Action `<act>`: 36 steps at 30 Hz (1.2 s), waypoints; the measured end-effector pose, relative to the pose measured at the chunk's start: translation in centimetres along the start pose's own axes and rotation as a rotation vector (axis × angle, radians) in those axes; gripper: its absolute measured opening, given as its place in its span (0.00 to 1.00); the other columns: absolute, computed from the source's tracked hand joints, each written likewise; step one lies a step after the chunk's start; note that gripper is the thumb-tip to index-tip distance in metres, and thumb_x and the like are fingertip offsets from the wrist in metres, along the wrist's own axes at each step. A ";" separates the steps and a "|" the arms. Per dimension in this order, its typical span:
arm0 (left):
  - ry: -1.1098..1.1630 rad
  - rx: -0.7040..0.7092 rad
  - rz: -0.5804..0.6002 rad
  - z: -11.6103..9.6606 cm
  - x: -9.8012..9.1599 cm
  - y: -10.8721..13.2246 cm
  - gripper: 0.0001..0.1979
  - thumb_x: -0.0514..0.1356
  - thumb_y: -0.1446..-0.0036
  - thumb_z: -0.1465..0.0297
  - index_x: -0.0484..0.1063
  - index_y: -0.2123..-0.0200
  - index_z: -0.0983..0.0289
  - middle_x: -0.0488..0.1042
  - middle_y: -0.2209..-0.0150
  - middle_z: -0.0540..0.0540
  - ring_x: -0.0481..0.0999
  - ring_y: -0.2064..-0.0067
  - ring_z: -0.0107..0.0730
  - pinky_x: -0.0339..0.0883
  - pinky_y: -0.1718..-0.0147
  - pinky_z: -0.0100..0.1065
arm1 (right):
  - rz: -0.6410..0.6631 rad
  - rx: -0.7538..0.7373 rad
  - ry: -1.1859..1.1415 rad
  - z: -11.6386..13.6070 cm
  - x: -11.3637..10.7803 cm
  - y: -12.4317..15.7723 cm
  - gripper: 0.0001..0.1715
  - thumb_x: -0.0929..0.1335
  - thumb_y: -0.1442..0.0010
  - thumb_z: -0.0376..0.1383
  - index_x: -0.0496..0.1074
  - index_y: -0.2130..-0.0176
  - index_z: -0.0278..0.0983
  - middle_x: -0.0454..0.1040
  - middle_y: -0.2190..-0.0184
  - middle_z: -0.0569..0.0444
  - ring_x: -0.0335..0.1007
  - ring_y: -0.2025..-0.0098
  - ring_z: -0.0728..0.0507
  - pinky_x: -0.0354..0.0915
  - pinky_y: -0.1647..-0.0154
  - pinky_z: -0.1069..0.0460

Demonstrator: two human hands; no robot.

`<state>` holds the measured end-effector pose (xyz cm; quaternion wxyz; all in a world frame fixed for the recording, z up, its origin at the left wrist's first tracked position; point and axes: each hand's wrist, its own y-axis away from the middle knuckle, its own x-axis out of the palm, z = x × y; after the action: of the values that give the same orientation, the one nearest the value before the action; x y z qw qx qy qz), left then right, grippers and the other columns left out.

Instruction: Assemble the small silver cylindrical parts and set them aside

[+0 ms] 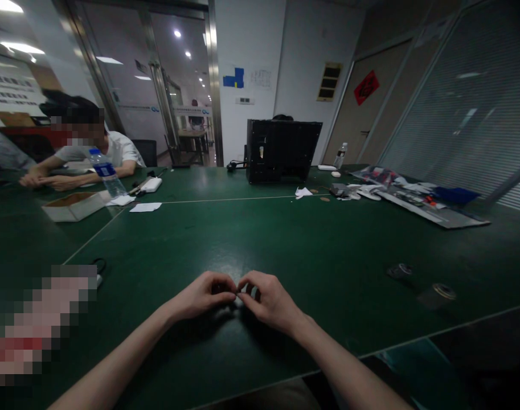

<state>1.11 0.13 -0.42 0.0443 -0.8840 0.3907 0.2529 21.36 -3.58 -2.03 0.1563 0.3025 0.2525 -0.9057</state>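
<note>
My left hand [202, 294] and my right hand [266, 299] rest close together on the dark green table [285, 239], near its front edge. Both are curled, with fingertips pinched and meeting at the middle. Something very small sits between the fingertips; it is too small and dark to name. Both forearms reach in from the bottom of the view.
Two small round metal parts [443, 292] lie to the right. A black box [282, 149] stands at the far middle. Papers and tools [413, 196] spread at the far right. At the far left sit a person [84, 151], a water bottle [106, 171] and a cardboard box [74, 205].
</note>
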 end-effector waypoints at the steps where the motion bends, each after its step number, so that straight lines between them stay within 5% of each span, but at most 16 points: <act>1: 0.005 -0.009 0.002 -0.1 0.0 0.0 0.10 0.57 0.41 0.65 0.73 0.62 0.66 0.75 0.64 0.52 0.73 0.61 0.33 0.64 0.60 0.31 | -0.023 0.016 -0.022 0.2 -0.4 0.2 0.05 0.66 0.43 0.31 0.70 0.63 0.36 0.73 0.69 0.55 0.69 0.70 0.50 0.65 0.67 0.55; 7: 0.011 -0.090 0.010 -0.8 -0.1 0.1 0.12 0.58 0.42 0.62 0.72 0.62 0.66 0.74 0.61 0.54 0.73 0.59 0.34 0.65 0.57 0.34 | -0.338 0.257 0.041 -1.0 -7.3 5.6 0.08 0.66 0.43 0.38 0.71 0.65 0.36 0.74 0.69 0.52 0.70 0.71 0.48 0.67 0.69 0.54; 12: -0.014 -0.109 0.013 -0.4 0.0 -0.1 0.13 0.57 0.42 0.62 0.71 0.60 0.65 0.73 0.59 0.54 0.72 0.58 0.34 0.64 0.57 0.34 | -0.881 0.621 0.341 -5.2 -17.3 14.1 0.23 0.66 0.48 0.49 0.72 0.58 0.36 0.76 0.66 0.47 0.73 0.69 0.41 0.68 0.67 0.48; 15: -0.034 -0.101 0.011 -0.1 0.1 -0.3 0.13 0.57 0.41 0.61 0.71 0.61 0.65 0.73 0.59 0.53 0.72 0.58 0.34 0.63 0.56 0.34 | -1.005 0.848 0.611 -8.1 -21.9 18.8 0.20 0.66 0.49 0.47 0.73 0.60 0.39 0.77 0.65 0.46 0.73 0.64 0.39 0.65 0.66 0.48; 17: -0.048 -0.099 0.012 -0.1 0.1 -0.4 0.13 0.57 0.42 0.61 0.72 0.61 0.65 0.73 0.60 0.53 0.72 0.58 0.34 0.63 0.57 0.34 | -0.915 0.991 0.718 -10.1 -23.8 21.0 0.19 0.67 0.51 0.48 0.74 0.62 0.42 0.77 0.64 0.45 0.72 0.64 0.37 0.63 0.68 0.47; 24: -0.029 -0.107 0.008 0.1 0.1 -0.4 0.13 0.57 0.42 0.61 0.72 0.61 0.64 0.74 0.60 0.53 0.72 0.58 0.34 0.64 0.57 0.34 | -0.871 1.037 0.634 -14.5 -25.0 23.1 0.21 0.66 0.51 0.52 0.74 0.62 0.44 0.76 0.60 0.46 0.72 0.58 0.35 0.63 0.64 0.45; 36: -0.035 -0.103 0.017 0.2 0.1 -0.5 0.13 0.58 0.42 0.61 0.72 0.61 0.64 0.74 0.60 0.53 0.73 0.59 0.33 0.65 0.59 0.32 | -0.863 1.054 0.620 -15.3 -24.2 23.1 0.22 0.65 0.51 0.54 0.73 0.62 0.45 0.76 0.59 0.46 0.72 0.57 0.34 0.64 0.63 0.44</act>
<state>1.44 0.49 -0.66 0.0034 -0.8772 0.3837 0.2885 57.20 -11.05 -5.80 -0.4570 0.4529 -0.0862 -0.7607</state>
